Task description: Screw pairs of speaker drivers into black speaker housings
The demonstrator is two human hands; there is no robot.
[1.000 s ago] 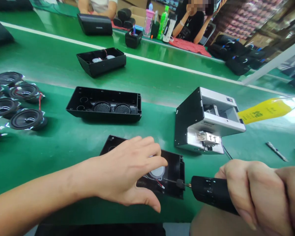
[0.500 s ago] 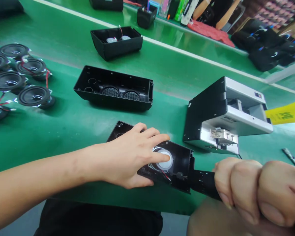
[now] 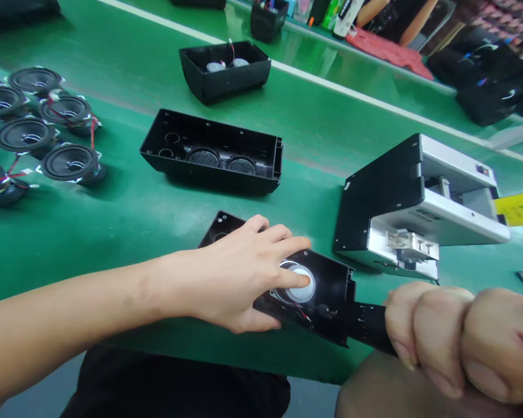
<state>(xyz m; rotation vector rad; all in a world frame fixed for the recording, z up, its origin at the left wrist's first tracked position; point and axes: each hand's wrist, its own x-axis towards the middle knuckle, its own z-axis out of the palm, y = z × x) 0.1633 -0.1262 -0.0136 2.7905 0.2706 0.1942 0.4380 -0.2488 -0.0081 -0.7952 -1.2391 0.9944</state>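
The speaker housing (image 3: 333,277) lies near on the tabletop (image 3: 165,215) beneath the left hand (image 3: 250,270), whose fingers spread unclenched, one touching the speaker driver (image 3: 304,295). Probably light, stiff plastic, it suits a hold by its long walls, clear of the thin wires (image 3: 303,312); the right hand (image 3: 453,339) grasps the electric screwdriver (image 3: 368,326).

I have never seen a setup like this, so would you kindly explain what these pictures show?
No robot is used here. Each picture comes from one camera on a person's head, looking forward and down. The bare left hand lies spread over an open black case, with one finger over the pale back of a speaker. The right hand grips a black tool. On the green table, other open cases stand beyond, loose speakers lie to the left, and a boxy machine stands to the right.
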